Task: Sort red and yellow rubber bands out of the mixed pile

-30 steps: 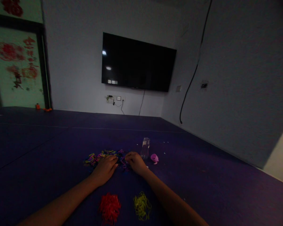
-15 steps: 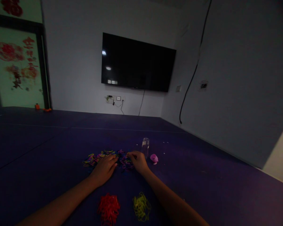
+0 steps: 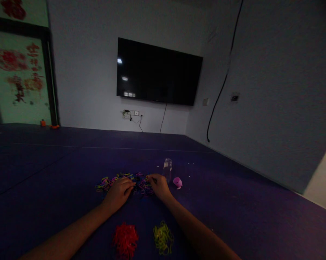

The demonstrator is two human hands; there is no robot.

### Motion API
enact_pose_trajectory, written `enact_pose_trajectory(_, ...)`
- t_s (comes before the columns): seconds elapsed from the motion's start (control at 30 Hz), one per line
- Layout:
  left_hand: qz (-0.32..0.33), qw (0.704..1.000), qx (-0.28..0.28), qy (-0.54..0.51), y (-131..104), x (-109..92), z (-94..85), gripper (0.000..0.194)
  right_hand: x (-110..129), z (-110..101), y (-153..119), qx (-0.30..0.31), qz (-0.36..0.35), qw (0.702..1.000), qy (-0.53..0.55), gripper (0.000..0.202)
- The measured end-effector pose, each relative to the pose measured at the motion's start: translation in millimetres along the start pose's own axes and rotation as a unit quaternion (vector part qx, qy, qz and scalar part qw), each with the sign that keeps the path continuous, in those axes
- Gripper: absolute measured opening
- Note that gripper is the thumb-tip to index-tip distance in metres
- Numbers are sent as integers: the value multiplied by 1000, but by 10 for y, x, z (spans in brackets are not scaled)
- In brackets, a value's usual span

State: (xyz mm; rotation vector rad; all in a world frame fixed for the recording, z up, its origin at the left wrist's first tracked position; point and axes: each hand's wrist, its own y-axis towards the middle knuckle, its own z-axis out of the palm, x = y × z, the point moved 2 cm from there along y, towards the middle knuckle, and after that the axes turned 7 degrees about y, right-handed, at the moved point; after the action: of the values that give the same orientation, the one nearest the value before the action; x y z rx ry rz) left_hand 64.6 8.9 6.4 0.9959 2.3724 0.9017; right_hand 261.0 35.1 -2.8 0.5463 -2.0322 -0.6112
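A loose pile of mixed-colour rubber bands (image 3: 104,184) stretches across the purple surface in front of me. My left hand (image 3: 119,193) rests over the pile's middle, thumb and fingers pinched together; what is between the fingertips is too small to make out. At the right end of the pile, my right hand (image 3: 159,186) pinches at the bands with thumb and forefinger, and a small yellowish band seems to show at the tips. Nearer to me, between my forearms, lie a heap of red rubber bands (image 3: 125,239) and a smaller heap of yellow-green rubber bands (image 3: 163,238).
Just beyond my right hand stands a clear plastic bottle (image 3: 167,168), with a pink cap-like piece (image 3: 177,182) to its right. Small white scraps (image 3: 189,176) lie farther right. A television (image 3: 159,72) hangs on the far wall; a black cable (image 3: 219,94) dangles at right.
My left hand has drawn its fingers closer together and shifted slightly. The right hand stays at almost the same spot. The heaps and the bottle have not moved.
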Motion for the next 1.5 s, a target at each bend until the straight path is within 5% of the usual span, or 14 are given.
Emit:
enact_pose_trajectory(0.23, -43, 998, -38, 12, -15, 9, -34, 18, 98, 30, -44, 27, -68, 997, -8, 21)
enact_pose_trajectory(0.6, -49, 998, -11, 26, -13, -30, -52, 13, 68, 141, -94, 38, 14, 991, 130, 10)
enact_pose_trajectory(0.97, 32, 999, -15, -18, -43, -67, -10, 22, 60, 304, -121, 151, 91, 933, 313, 40)
enact_pose_trajectory(1.5, 18, 998, 11, 56, -26, -161, -99, 16, 183, 302, -138, 163, 52, 951, 256, 22)
